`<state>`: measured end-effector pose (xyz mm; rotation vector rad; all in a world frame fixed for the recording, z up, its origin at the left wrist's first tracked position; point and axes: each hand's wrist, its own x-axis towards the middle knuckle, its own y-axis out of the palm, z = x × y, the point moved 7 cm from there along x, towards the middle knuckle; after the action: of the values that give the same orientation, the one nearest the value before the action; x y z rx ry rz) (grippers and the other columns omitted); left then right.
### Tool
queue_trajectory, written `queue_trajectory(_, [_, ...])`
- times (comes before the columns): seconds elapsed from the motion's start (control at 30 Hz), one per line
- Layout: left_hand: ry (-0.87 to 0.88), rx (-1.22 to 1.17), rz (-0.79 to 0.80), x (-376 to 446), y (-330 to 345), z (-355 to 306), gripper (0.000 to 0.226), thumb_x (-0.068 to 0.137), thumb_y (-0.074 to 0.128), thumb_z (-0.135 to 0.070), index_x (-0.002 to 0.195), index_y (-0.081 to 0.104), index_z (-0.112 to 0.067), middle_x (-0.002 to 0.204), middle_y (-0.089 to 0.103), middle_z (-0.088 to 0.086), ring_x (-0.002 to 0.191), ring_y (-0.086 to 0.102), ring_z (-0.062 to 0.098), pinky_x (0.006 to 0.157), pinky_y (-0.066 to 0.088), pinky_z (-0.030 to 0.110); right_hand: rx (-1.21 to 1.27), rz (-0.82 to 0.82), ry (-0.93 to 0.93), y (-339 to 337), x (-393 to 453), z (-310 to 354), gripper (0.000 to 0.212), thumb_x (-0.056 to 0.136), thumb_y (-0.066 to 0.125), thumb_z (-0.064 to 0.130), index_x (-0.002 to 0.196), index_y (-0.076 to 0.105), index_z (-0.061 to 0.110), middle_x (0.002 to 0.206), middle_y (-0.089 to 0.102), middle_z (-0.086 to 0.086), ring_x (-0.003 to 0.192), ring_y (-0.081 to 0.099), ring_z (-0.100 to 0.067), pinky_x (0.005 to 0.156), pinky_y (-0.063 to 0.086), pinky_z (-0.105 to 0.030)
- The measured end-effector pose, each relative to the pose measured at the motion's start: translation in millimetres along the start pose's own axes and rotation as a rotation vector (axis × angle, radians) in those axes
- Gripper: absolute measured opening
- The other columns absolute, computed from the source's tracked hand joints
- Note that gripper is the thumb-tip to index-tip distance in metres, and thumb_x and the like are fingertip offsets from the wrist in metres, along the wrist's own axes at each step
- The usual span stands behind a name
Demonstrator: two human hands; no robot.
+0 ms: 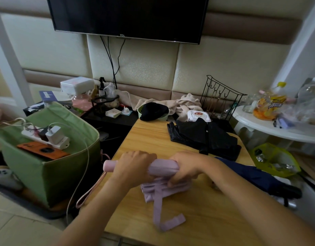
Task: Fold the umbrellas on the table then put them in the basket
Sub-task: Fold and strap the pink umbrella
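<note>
Pink umbrella [162, 168] lies crosswise on tabletop [153, 139], long axis left-right, between my hands. Left hand [135, 165] wraps handle end, right hand [186, 167] clenches canopy roll; soft pleated fabric, loose strap [163, 219] dangling toward me (unfastened). Green fabric basket [52, 166] sits left, nearer left hand.

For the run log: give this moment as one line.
stage: folding | left hand: grips pink umbrella near handle | right hand: grips canopy | black umbrella, navy umbrella: on table | basket: no umbrella visible
</note>
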<state>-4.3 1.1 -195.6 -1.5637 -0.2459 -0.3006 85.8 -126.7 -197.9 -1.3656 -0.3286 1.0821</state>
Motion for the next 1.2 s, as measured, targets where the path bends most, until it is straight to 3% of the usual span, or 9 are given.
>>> queue_trajectory(0.17, [-0.007, -0.027, -0.095, 1, -2, -2, 0.055, 0.072, 0.039, -0.073, 0.098, 0.058, -0.029, 0.085, 0.065, -0.007, 0.074, 0.065, 0.024, 0.059, 0.044, 0.033, -0.256, -0.254, -0.010, -18, -11, 10, 0.035, 0.076, 0.075, 0.051, 0.073, 0.050, 0.027, 0.075, 0.055, 0.005, 0.074, 0.056, -0.024, 0.062, 0.043, -0.036])
queue_trajectory(0.4, [-0.103, -0.435, 0.380, -4, 25, 4, 0.037, 0.076, 0.076, -0.051, 0.101, 0.068, -0.025, 0.088, 0.072, -0.008, 0.081, 0.067, 0.014, 0.077, 0.056, 0.039, -0.490, -0.474, -0.098, -10, -20, 26, 0.021, 0.089, 0.065, 0.027, 0.105, 0.055, 0.018, 0.103, 0.067, -0.006, 0.095, 0.062, -0.031, 0.071, 0.031, -0.035])
queue_trajectory(0.5, [-0.117, -0.303, 0.287, -1, 21, 8, 0.041, 0.074, 0.074, -0.059, 0.104, 0.065, -0.032, 0.093, 0.071, -0.011, 0.085, 0.066, 0.016, 0.077, 0.056, 0.037, -0.454, -0.526, -0.098, -10, -21, 25, 0.027, 0.089, 0.069, 0.036, 0.104, 0.051, 0.021, 0.101, 0.065, -0.003, 0.091, 0.061, -0.028, 0.070, 0.030, -0.033])
queue_trajectory(0.63, [0.021, -0.092, 0.029, -1, 12, 3, 0.046, 0.077, 0.064, -0.071, 0.105, 0.061, -0.035, 0.093, 0.068, -0.011, 0.083, 0.066, 0.016, 0.073, 0.053, 0.034, -0.297, -0.242, -0.028, -1, -8, 7, 0.054, 0.072, 0.078, 0.068, 0.100, 0.059, 0.025, 0.097, 0.064, 0.002, 0.086, 0.056, -0.022, 0.069, 0.041, -0.035])
queue_trajectory(0.7, [0.086, -0.027, -0.106, -1, 6, -5, 0.041, 0.070, 0.075, -0.058, 0.098, 0.061, -0.032, 0.084, 0.065, -0.009, 0.076, 0.066, 0.018, 0.064, 0.049, 0.032, -0.179, -0.156, -0.018, 5, -8, 0, 0.055, 0.071, 0.080, 0.068, 0.102, 0.064, 0.025, 0.098, 0.066, 0.003, 0.089, 0.058, -0.023, 0.071, 0.046, -0.035])
queue_trajectory(0.83, [0.071, -0.013, -0.251, -3, -4, -12, 0.046, 0.060, 0.084, -0.041, 0.098, 0.063, -0.026, 0.081, 0.062, -0.007, 0.073, 0.065, 0.020, 0.062, 0.043, 0.032, -0.200, -0.335, 0.002, -7, -19, 0, 0.043, 0.080, 0.071, 0.068, 0.095, 0.058, 0.030, 0.102, 0.067, 0.001, 0.092, 0.060, -0.024, 0.072, 0.043, -0.036])
queue_trajectory(0.97, [-0.013, -0.124, -0.012, -1, 7, -8, 0.054, 0.075, 0.069, -0.068, 0.114, 0.058, -0.033, 0.102, 0.062, -0.011, 0.090, 0.064, 0.017, 0.069, 0.038, 0.032, -0.404, -0.451, -0.004, -8, -24, 13, 0.023, 0.090, 0.067, 0.039, 0.102, 0.054, 0.026, 0.107, 0.065, -0.003, 0.100, 0.062, -0.028, 0.077, 0.043, -0.039])
queue_trajectory(1.07, [-0.055, -0.241, 0.201, -3, 23, -8, 0.058, 0.072, 0.068, -0.074, 0.111, 0.060, -0.033, 0.103, 0.066, -0.012, 0.094, 0.065, 0.016, 0.073, 0.050, 0.034, -0.494, -0.498, -0.056, -2, -27, 23, 0.019, 0.091, 0.061, 0.013, 0.107, 0.054, 0.020, 0.103, 0.066, -0.003, 0.095, 0.063, -0.028, 0.072, 0.033, -0.035])
queue_trajectory(1.2, [-0.135, -0.175, 0.175, -1, 20, 0, 0.050, 0.076, 0.073, -0.064, 0.113, 0.059, -0.033, 0.104, 0.069, -0.007, 0.099, 0.065, 0.022, 0.078, 0.054, 0.038, -0.467, -0.594, -0.051, -3, -30, 24, 0.019, 0.090, 0.062, 0.016, 0.105, 0.052, 0.021, 0.101, 0.063, 0.000, 0.089, 0.058, -0.024, 0.072, 0.029, -0.032])
